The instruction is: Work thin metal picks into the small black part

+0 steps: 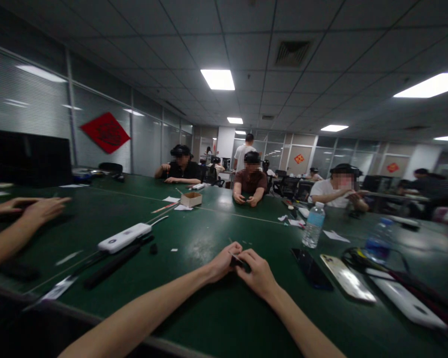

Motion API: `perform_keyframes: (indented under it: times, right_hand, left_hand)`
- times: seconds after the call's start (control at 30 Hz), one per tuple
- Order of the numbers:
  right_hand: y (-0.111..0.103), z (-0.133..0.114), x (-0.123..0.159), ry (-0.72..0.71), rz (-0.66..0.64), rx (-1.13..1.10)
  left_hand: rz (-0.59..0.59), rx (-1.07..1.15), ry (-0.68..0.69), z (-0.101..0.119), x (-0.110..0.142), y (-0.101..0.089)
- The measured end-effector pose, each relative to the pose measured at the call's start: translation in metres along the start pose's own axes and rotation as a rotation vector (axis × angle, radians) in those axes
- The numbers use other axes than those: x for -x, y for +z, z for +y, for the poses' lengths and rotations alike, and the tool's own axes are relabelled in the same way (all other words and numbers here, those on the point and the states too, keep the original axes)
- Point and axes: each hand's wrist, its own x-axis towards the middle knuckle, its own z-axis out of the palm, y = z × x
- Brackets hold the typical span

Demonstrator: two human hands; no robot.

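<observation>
My left hand (224, 262) and my right hand (259, 276) meet just above the green table, in the lower middle of the head view. Both have curled fingers. Beneath the fingers of my right hand shows a small dark object (245, 265), too dim to name. A thin pale strip (236, 256) sticks out between the two hands, close to the left fingertips. Which hand grips the strip I cannot tell. Whatever lies inside my left hand is hidden by its fingers.
The green table (164, 298) bears a white power strip (125, 237) at left and a small cardboard box (191, 199) ahead. To the right stand a water bottle (313, 226), a dark phone (311, 268) and a gold phone (347, 277). Another person's hands (41, 210) are at far left.
</observation>
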Motion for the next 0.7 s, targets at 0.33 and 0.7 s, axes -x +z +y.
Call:
perform_keyframes:
  times: [0.33,0.7]
  right_hand:
    - [-0.0013,-0.0007,-0.0005,0.012,-0.003,-0.015]
    - [-0.0041,-0.0015,-0.0005,0.015,0.004,-0.037]
  left_hand:
    - [-0.013,0.034,-0.041,0.0031,0.0019,-0.0006]
    - [-0.101,0.067,-0.184,0.001,-0.0035,-0.0059]
